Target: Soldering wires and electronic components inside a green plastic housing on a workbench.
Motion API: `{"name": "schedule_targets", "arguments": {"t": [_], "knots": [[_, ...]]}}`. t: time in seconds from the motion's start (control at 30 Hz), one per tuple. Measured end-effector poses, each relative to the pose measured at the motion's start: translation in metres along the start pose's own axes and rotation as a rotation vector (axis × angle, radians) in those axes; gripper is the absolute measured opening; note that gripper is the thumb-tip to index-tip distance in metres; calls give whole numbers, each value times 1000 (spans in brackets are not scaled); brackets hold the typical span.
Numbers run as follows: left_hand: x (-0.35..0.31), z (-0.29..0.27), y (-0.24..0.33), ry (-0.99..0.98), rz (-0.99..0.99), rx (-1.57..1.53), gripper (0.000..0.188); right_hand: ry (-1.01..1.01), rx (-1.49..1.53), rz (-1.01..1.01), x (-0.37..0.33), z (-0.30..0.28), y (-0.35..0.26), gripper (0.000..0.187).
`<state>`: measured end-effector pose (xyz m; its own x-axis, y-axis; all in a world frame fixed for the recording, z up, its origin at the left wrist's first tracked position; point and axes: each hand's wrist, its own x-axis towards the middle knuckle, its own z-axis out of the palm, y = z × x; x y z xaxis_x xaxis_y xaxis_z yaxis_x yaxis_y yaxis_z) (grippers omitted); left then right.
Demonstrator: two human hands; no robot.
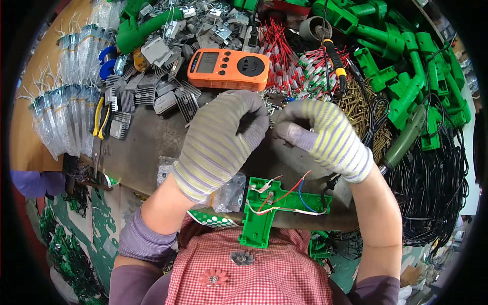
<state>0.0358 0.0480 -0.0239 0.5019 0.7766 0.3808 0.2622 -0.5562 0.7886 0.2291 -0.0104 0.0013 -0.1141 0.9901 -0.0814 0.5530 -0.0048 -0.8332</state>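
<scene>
1. Looking down on the workbench (129, 157), we find the green plastic shell (256, 229) at its near edge, open side up, the stem reaching past that edge toward the checked apron (239, 282).
2. Beyond the shell, we see the left hand (221, 134) and right hand (325, 134), gloved, fingers curled, beside small silver parts (273, 108) near the orange meter (231, 76). Whether either grip is closed on something, we cannot tell; the two hands are slightly apart.
3. We judge the shell light, stiff and a little slick under knit gloves; its side walls or stem offer the best hold.
4. We expect the red wire (291, 191) and blue wire (303, 201) to bend easily, their bared ends fraying if pinched; we would hold the insulation.
5. The silver parts look hard and tiny, best taken between thumb and forefinger.
</scene>
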Motion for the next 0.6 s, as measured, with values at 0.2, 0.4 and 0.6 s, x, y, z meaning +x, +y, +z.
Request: {"name": "schedule_targets", "arguments": {"t": [0.2,0.4,0.6], "knots": [[-5,-17,18,-185,-61,-19,12,35,-1216,-516,-14,-27,-27,13],[-20,-40,25,-71,-87,-39,7,681,-669,-364,-12,-75,28,49],[-20,-25,33,-110,90,54,15,639,-751,-471,37,-64,59,40]]}}
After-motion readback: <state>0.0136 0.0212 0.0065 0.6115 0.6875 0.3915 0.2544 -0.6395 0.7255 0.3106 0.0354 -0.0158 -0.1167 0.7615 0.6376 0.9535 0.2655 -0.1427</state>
